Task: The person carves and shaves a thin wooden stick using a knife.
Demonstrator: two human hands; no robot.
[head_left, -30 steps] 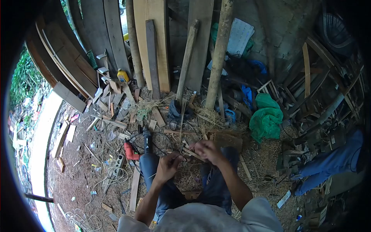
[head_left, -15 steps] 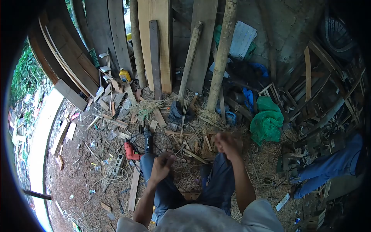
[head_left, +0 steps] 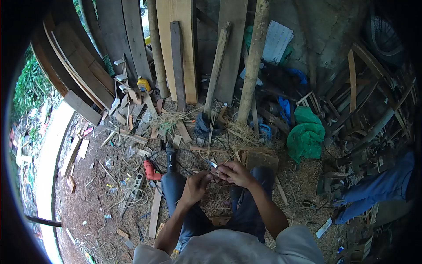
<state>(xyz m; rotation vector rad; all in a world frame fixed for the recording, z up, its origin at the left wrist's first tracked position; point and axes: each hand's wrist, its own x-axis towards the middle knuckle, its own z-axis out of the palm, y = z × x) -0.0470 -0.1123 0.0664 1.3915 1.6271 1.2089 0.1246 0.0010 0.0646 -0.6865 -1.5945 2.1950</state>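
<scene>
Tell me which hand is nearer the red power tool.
Left. The left hand is to the right of the red power tool; the right hand lies farther right.

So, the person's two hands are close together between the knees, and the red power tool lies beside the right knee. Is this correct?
Not quite: the head view shows the red power tool beside the left knee, not the right knee. The left hand and right hand are indeed close together between the knees.
</scene>
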